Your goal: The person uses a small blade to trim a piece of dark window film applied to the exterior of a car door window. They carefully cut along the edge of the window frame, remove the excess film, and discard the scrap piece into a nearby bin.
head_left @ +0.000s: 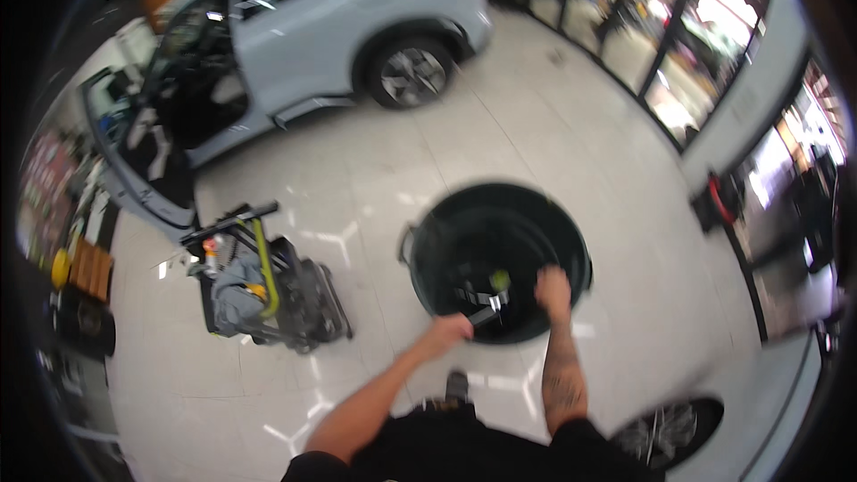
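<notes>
A big dark tub with side handles stands on the floor in front of me. My left hand is closed at its near left rim. A short grey, bar-like thing with a bright end reaches from that hand over the tub; blur hides its kind. My right hand is curled into a fist above the tub's right side, and I cannot make out what is in it, if anything. Down in the tub shows a small yellow-green thing.
A light blue-grey car with its front door open is at the far left. A wheeled cart holding a grey cloth stands left of the tub. Glass doors line the right. Another car's wheel is close at my lower right.
</notes>
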`<state>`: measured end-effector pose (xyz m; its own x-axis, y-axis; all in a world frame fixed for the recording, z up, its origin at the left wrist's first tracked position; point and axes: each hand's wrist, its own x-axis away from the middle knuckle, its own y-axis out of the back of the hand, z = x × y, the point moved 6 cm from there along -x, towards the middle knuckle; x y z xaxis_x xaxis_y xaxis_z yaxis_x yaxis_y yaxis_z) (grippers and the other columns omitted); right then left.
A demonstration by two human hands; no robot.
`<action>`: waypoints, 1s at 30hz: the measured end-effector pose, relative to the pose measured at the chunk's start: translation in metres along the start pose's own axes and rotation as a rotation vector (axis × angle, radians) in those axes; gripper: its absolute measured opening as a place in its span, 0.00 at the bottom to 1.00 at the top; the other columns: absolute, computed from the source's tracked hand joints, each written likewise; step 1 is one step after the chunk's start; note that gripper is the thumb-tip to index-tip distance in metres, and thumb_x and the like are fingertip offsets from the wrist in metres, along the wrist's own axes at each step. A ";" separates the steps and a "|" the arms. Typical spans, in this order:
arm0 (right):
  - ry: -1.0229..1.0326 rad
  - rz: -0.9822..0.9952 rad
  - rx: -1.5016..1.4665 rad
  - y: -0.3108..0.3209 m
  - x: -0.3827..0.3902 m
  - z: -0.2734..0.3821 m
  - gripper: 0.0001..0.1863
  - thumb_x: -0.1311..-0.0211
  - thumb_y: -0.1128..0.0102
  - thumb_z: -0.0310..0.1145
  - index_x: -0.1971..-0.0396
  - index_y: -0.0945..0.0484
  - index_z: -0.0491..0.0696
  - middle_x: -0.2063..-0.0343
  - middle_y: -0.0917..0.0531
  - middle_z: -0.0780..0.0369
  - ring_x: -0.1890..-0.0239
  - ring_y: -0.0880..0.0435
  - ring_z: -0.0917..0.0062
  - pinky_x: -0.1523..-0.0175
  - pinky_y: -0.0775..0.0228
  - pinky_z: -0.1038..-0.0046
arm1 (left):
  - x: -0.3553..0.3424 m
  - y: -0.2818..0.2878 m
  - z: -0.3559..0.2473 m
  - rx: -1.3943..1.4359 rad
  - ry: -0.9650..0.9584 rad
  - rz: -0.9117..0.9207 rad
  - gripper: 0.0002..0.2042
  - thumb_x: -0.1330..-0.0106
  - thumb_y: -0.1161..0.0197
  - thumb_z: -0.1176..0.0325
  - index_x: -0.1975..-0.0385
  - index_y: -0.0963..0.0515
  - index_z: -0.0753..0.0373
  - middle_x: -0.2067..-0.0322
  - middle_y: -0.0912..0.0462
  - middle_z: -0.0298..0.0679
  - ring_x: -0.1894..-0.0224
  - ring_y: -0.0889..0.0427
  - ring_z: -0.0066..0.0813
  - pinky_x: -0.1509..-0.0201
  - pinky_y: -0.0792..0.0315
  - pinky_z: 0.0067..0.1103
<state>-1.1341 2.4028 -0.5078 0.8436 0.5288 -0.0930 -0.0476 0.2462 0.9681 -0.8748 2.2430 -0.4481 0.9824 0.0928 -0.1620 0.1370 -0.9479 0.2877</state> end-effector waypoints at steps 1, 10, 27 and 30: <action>0.390 0.020 0.234 0.027 -0.002 0.013 0.13 0.36 0.47 0.39 0.62 0.21 0.45 0.65 0.18 0.52 0.61 0.18 0.58 0.55 0.26 0.58 | 0.028 0.016 -0.005 0.042 0.040 -0.006 0.05 0.41 0.44 0.77 0.67 0.23 0.66 0.71 0.21 0.41 0.67 0.20 0.33 0.62 0.27 0.26; 0.088 0.046 -0.882 0.090 0.027 0.157 0.20 0.30 0.49 0.44 0.52 0.20 0.42 0.89 0.32 0.71 0.87 0.38 0.90 0.82 0.47 0.82 | 0.342 0.131 0.012 0.010 0.505 -0.443 0.14 0.26 0.52 0.62 0.63 0.22 0.63 0.84 0.33 0.32 0.80 0.34 0.20 0.73 0.35 0.21; 0.694 1.799 -1.052 -0.069 0.539 0.985 0.18 0.29 0.52 0.30 0.43 0.26 0.41 0.66 0.16 0.61 0.69 0.18 0.82 0.62 0.27 0.81 | 0.825 0.465 -0.063 0.672 -0.111 -1.717 0.07 0.30 0.45 0.71 0.60 0.36 0.60 0.59 0.19 0.52 0.55 0.17 0.43 0.53 0.18 0.32; 0.687 1.785 -1.072 -0.110 0.557 1.098 0.18 0.29 0.52 0.29 0.42 0.27 0.42 0.66 0.16 0.59 0.68 0.17 0.81 0.60 0.26 0.80 | 0.898 0.558 -0.033 0.702 -0.108 -1.792 0.07 0.30 0.44 0.71 0.59 0.36 0.60 0.59 0.19 0.51 0.55 0.17 0.43 0.53 0.18 0.32</action>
<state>-0.0719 1.7785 -0.4099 -0.6655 0.7136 0.2187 -0.7389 -0.5885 -0.3282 0.0885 1.8077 -0.4020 -0.2391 0.9592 0.1510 0.7291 0.2800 -0.6245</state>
